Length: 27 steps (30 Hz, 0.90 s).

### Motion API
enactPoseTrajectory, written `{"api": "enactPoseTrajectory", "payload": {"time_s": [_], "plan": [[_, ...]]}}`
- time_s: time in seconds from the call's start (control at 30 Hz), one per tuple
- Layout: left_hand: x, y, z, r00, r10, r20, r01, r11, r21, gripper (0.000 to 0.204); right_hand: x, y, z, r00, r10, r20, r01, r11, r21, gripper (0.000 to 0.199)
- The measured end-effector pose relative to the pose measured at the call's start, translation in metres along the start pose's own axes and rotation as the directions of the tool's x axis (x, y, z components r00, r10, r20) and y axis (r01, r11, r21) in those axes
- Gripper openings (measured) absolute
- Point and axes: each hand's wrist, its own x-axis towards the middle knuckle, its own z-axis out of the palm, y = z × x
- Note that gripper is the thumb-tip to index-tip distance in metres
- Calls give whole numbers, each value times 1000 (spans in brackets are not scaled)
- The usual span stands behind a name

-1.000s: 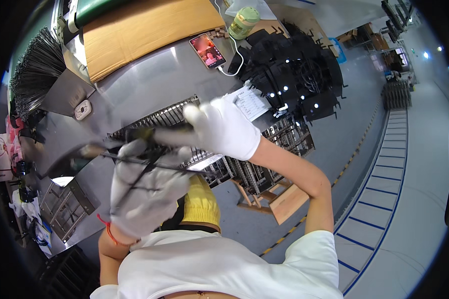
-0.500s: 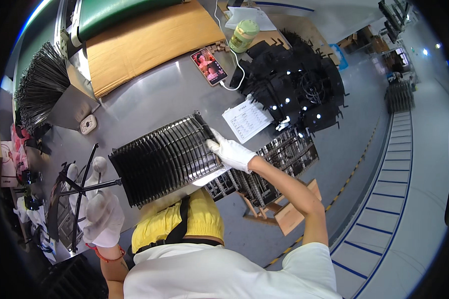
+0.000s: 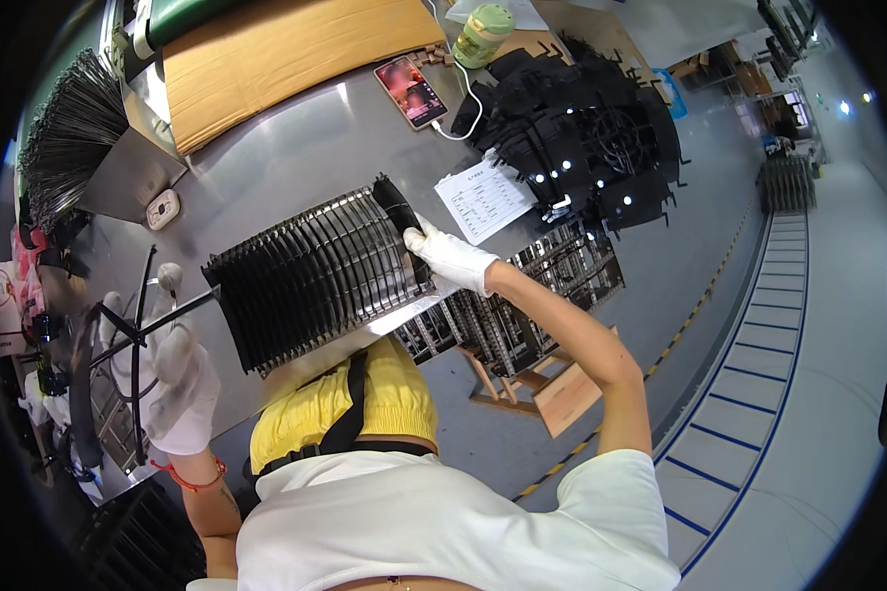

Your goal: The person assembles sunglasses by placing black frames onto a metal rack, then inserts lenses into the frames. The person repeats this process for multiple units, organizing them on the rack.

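Note:
A rack of thin, closely set slats (image 3: 315, 276) lies on the metal table in front of my body, dark at its left end and more metallic toward the right. My white-gloved right hand (image 3: 453, 258) is at its right end, thumb and fingers closed on a flat black strip (image 3: 394, 207) that leans outward there. At the lower left, my gloved left hand (image 3: 175, 379) is closed around a black cross-shaped part with thin rods (image 3: 140, 335). One rod of it reaches to the rack's left edge. Some left fingers are hidden behind the part.
Black moulded parts (image 3: 591, 138) are heaped at the right, beside a printed sheet (image 3: 485, 200). A phone (image 3: 410, 94) on a white cable lies near a green jar (image 3: 483, 34). Thin black rods (image 3: 74, 138) fill a metal holder. Cardboard (image 3: 286, 59) covers the back. A wooden stool (image 3: 567, 394) stands below.
The whole scene has shifted upward in view. At the rack's right end, the black strip under my right hand now stands farther out from the slats. My left hand still holds the cross-shaped part.

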Motion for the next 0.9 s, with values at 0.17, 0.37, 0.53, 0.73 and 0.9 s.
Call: {"api": "enactPoseTrajectory", "payload": {"time_s": [0.17,0.37,0.53,0.73,0.9], "plan": [[3,30,-11,986,167,27,-160,876,456,58,1,13,8,992,-103,-77,93,988,-124,88],[37,41,-5,848,423,320,-516,519,682,76,-15,-4,3,979,-161,-126,81,872,-483,90],[83,12,-28,443,488,752,-337,-686,644,63,-47,-60,2,641,-649,-410,446,750,-489,76],[118,-92,12,518,139,844,-433,-808,399,63,-59,-108,12,509,-755,-413,458,644,-612,59],[93,-50,8,787,113,606,-272,-819,505,62,-38,-28,-11,510,-665,-546,424,747,-513,42]]}}
